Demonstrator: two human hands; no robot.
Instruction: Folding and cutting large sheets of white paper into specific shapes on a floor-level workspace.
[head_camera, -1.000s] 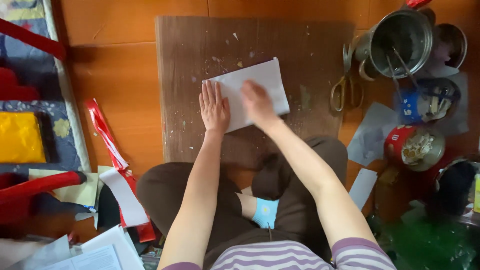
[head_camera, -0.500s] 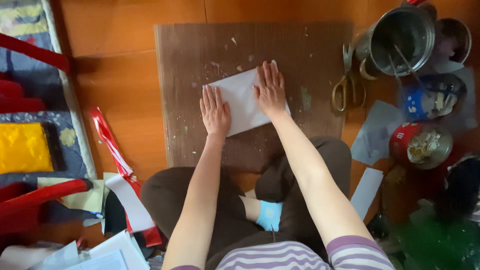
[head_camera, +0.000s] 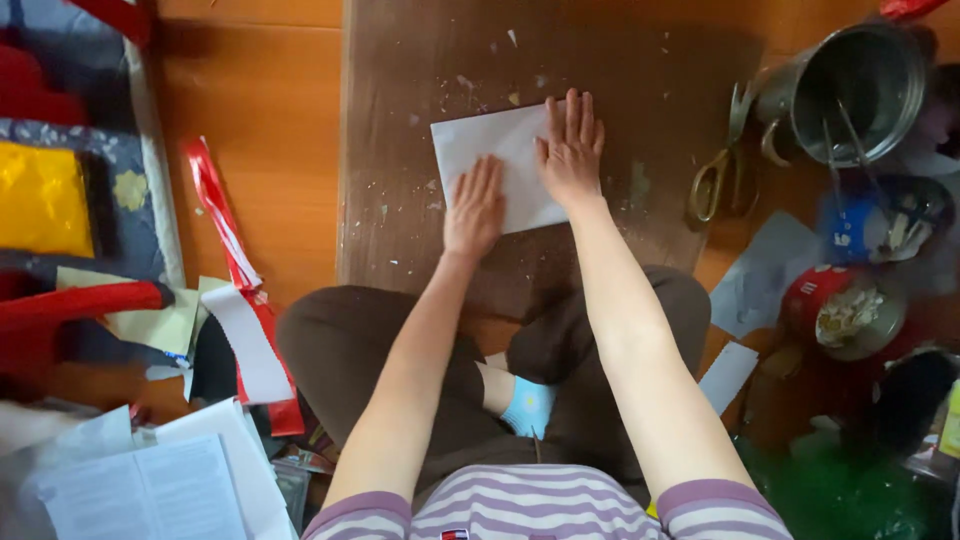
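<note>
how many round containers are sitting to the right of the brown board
3 show clearly: a metal pot at top right, a blue tin below it, and a red tin below that. Dark clutter near the bottom-right edge may hide more.

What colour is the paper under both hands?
White; the paper shows best in the head view.

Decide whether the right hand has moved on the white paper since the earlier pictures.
Yes. The right hand has slid from the white paper's near edge up to its far edge, towards the scissors.
</note>
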